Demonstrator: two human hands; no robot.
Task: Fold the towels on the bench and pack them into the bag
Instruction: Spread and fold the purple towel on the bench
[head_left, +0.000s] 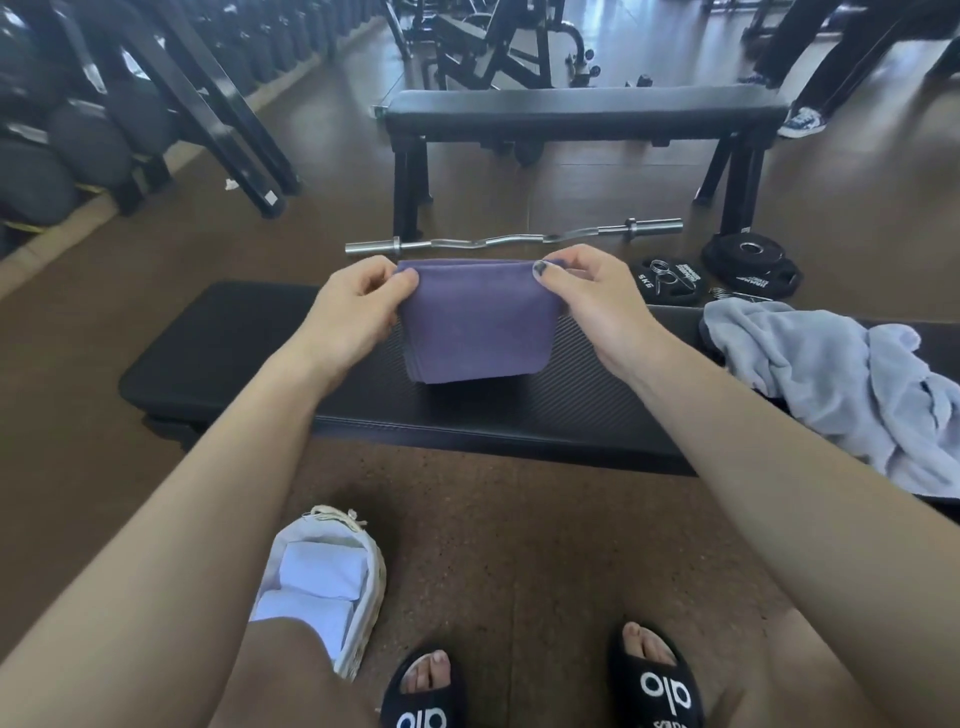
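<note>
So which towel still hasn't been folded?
The pale grey towel heaped crumpled at the bench's right end. The purple towel is folded, and the white ones lie folded in the bag.

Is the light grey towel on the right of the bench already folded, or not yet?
Not yet folded. The light grey towel lies crumpled in a loose heap on the bench, its edge hanging over the near side.

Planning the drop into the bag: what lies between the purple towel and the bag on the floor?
Head view: below the purple towel lie the bench's near edge, bare brown floor, and the left forearm, reaching the bag.
</note>
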